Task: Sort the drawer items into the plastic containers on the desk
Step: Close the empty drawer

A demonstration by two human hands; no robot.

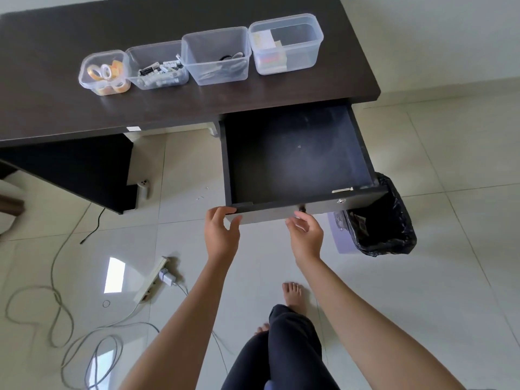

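Observation:
The dark drawer (295, 153) is pulled out of the desk (56, 52) and its bottom is bare. My left hand (222, 235) touches the drawer's front left corner, fingers spread. My right hand (305, 235) hovers just under the front panel near the knob, fingers apart, holding nothing. Four clear containers stand in a row on the desk: one with tape rolls (104, 73), one with small white and black items (157, 68), one with dark cables (216, 56), one with paper pads (285, 43).
A bin with a black bag (382, 220) stands on the floor right of the drawer. A power strip (152, 280) and loose grey cables (56, 319) lie on the tiles at left. My legs and bare feet (291, 294) are below.

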